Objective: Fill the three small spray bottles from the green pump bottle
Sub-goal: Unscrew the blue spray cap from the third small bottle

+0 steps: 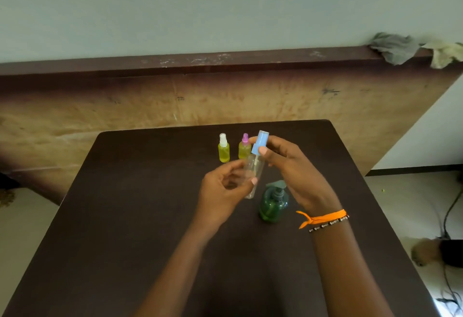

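- Third spray bottle (253, 176), clear and looking empty, held up over the table (150, 216) between both hands, tilted: long axis runs from base at lower left up to blue cap (260, 142) at upper right.
- Left hand (225, 186) grips the clear body low down, thumb tip on the front, fingers curled round the back.
- Right hand (293, 169) pinches the blue cap from the right side, thumb at the cap's lower edge; whether the cap is seated or already loose, cannot tell.
- Key relation: cap and body share one tilted axis, so my guess is the cap comes off by twisting or pulling up-right along it while the left hand holds the body.
- Green pump bottle (271, 206) stands just below and right of the held bottle, under the right wrist; right hand nearer.
- White-cap bottle (223, 152) and pink-cap bottle (244, 149) stand upright behind, side by side, both yellow-filled; likely done, one left.
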